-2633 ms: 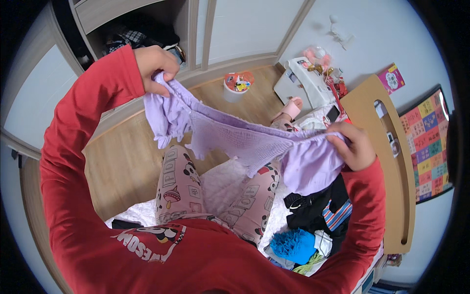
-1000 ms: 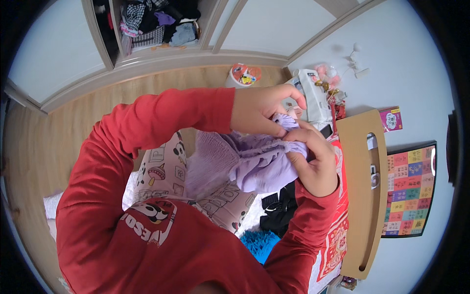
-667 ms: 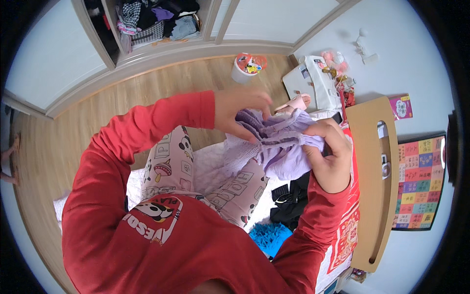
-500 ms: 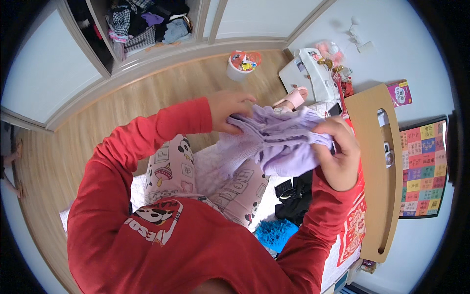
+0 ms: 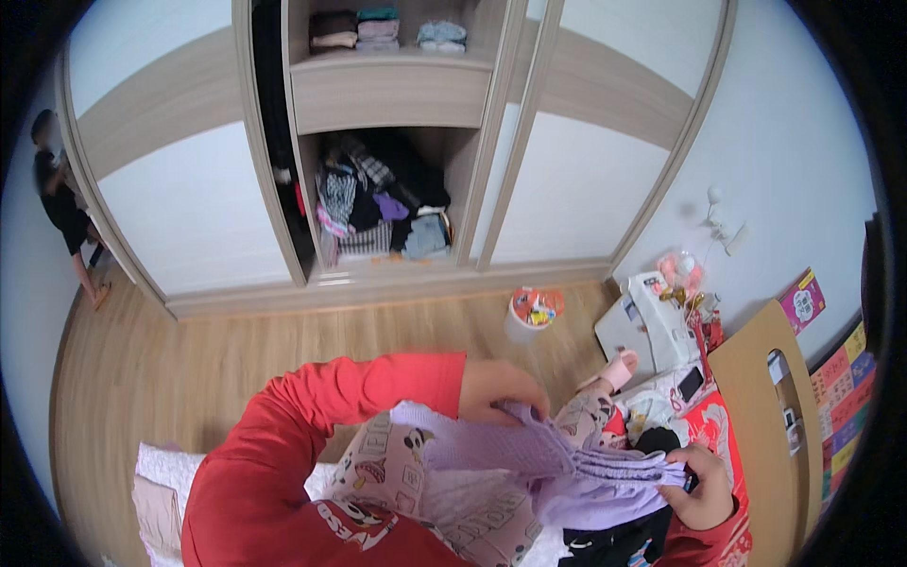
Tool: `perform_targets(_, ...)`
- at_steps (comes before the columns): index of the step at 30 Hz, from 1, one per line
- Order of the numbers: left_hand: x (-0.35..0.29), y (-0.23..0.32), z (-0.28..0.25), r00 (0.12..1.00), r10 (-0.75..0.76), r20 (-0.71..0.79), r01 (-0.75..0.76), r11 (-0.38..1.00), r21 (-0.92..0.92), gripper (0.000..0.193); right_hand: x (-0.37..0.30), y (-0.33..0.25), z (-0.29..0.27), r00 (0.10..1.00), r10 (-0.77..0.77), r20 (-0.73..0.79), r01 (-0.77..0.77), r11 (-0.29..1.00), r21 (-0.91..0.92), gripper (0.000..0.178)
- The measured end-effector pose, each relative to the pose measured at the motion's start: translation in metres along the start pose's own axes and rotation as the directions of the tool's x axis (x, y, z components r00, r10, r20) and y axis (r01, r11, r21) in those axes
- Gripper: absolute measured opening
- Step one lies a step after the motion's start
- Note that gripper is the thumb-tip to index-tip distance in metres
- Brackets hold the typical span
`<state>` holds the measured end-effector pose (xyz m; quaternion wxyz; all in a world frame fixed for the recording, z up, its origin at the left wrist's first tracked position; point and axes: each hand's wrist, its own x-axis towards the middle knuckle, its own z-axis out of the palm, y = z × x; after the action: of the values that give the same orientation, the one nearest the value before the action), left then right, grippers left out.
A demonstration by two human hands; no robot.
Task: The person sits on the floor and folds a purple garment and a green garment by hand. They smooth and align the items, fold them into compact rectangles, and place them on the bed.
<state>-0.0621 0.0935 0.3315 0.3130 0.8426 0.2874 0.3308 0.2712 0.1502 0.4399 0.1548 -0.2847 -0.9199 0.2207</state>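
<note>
A light purple garment (image 5: 510, 444) with gathered, ruffled folds is stretched between my hands above my lap. Its exact kind does not show. My left hand (image 5: 501, 389) grips its upper edge, fingers partly tucked into the cloth. The gathered end at the right is pinched between the thumb and fingers of my right hand (image 5: 704, 487). Beneath it are my pink panda-print trousers (image 5: 402, 454). Dark clothing (image 5: 614, 546) lies under the garment's right side, partly hidden.
Ahead stands a wardrobe (image 5: 387, 94) with a heap of clothes (image 5: 378, 203) and folded stacks above. A white bin (image 5: 524, 326) is on the floor. To the right are a white cabinet (image 5: 652, 326), a phone (image 5: 691, 382) and a wooden board (image 5: 765, 425). Another person (image 5: 68, 203) stands far left.
My view has tilted up, bringing in more of the wardrobe and the person at the left. The garment is spread wider, its left part hanging further left; both hands still hold it.
</note>
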Motion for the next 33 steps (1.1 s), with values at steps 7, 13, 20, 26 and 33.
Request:
perform_targets(7,0.022,0.019,0.001,0.939,-0.173,0.298,0.010,0.877,0.480,0.022,0.004,0.008,0.008,0.953,-0.168,-0.253,0.218,0.958,0.186,0.021)
perform_targets(13,0.005,0.017,0.024,0.816,-0.370,0.444,0.126,0.863,0.489,0.019,-0.013,0.015,0.023,0.986,-0.086,-0.143,0.127,0.943,0.308,0.021)
perform_targets(20,0.012,0.064,0.017,0.968,0.145,0.203,-0.173,0.976,0.129,0.021,-0.030,0.031,0.020,0.969,-0.029,-0.244,0.156,0.840,0.520,0.019)
perform_targets(26,0.070,-0.013,0.017,0.977,0.206,-0.061,-0.170,0.914,0.367,0.024,0.000,0.094,-0.001,0.869,0.083,-0.487,-0.019,0.991,0.135,0.025)
perform_targets(33,0.143,0.019,0.012,0.845,0.493,-0.208,-0.302,0.761,0.574,0.016,-0.065,0.019,-0.055,0.737,0.100,-0.668,0.135,0.947,0.291,0.026)
